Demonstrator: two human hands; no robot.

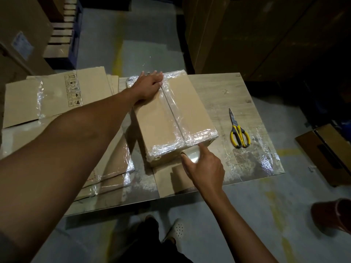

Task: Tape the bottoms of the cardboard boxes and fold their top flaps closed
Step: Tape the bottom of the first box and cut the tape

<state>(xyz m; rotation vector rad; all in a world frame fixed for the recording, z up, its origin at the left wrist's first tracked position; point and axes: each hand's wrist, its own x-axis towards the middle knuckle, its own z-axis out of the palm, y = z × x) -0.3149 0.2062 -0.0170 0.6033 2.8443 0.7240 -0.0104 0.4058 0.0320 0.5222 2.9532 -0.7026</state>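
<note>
While left grip (150, 85) lies flat, released, on the far end of the brown cardboard box (190, 107) on the wooden surface (218, 88) | right grip (204, 168) clasps clear tape roll (190, 157) at its near end | long axis, taped seam (171, 111) run away from roll | right grip nearer.

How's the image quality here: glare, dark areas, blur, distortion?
Head view: glare on the clear tape over the box edges and on the table near the scissors; upper right corner nearly black; wide-angle lens stretches the left forearm; the red object at lower right is blurred; the tape roll in the right hand looks sharp.
</note>
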